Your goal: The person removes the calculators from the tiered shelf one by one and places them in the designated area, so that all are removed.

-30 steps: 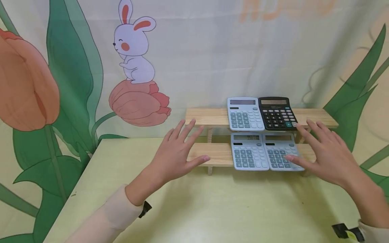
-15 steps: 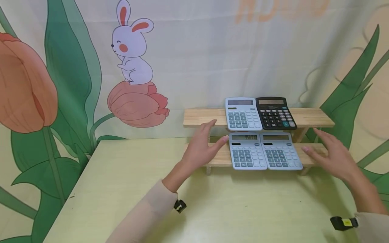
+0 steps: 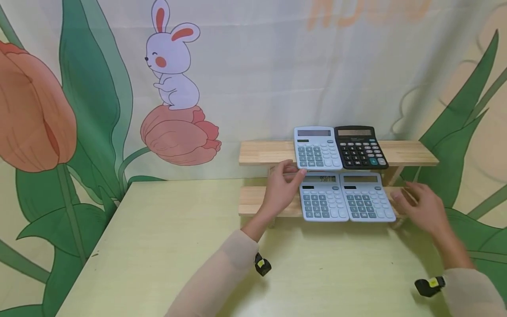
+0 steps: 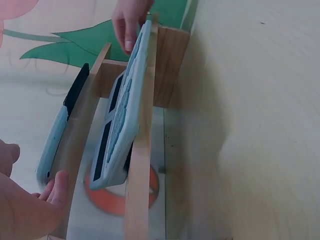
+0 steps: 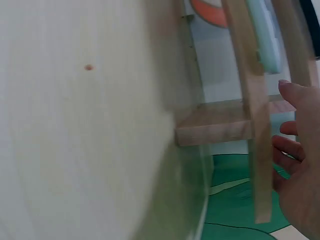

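Observation:
A two-tier wooden shelf [image 3: 265, 152] holds two calculators on each tier. On the upper tier a light blue calculator [image 3: 318, 148] stands beside a black calculator [image 3: 361, 148]. Below them, two more light blue calculators, the left one [image 3: 324, 198] and the right one [image 3: 368, 198], lean side by side. My left hand [image 3: 282, 189] is at the lower left corner of the upper blue calculator, fingers loosely bent; contact is unclear. In the right wrist view my right hand [image 5: 305, 150] is near the lower tier's right end, thumb just short of the right calculator's edge.
The shelf stands on a pale green table [image 3: 178, 246] against a printed curtain [image 3: 253, 79] with a rabbit and tulips. Both wrists carry black straps. A wooden support [image 5: 215, 125] sits under the shelf's right end.
My left hand has moved right to the left side of the calculators. My right hand has drawn back from in front of the lower right calculator and its fingers have bent. The calculators have not moved.

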The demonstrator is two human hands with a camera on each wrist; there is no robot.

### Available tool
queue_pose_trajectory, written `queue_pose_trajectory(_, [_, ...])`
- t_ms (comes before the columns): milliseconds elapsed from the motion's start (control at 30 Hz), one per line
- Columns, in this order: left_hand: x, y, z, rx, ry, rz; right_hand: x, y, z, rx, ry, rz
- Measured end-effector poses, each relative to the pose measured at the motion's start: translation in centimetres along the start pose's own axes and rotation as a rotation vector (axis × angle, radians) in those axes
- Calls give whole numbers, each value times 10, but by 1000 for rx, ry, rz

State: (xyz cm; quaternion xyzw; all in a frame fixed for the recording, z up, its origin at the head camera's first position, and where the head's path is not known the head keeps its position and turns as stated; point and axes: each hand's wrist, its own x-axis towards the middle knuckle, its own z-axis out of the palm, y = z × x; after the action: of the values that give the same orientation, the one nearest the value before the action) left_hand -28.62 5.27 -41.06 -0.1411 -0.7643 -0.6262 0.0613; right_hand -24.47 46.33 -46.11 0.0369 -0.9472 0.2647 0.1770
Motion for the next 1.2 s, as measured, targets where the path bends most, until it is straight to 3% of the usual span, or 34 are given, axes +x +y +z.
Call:
queue_pose_trajectory(167, [13, 0, 9, -116, 11, -49, -2, 6, 13, -50, 27, 3])
queue_pose_trajectory(400, [25, 0, 13, -328, 79, -94, -3, 9, 17, -70, 80, -23])
queue_pose_trajectory(733, [25, 6, 13, -390, 84, -159, -3, 9, 17, -109, 25, -75])
queue_pose_trajectory(967, [20, 17, 2, -500, -1, -243, 1, 15, 10, -143, -33, -124])
queue_pose_trajectory(1200, [19, 17, -11, -600, -100, -304, 1, 18, 6, -79, -85, -63])
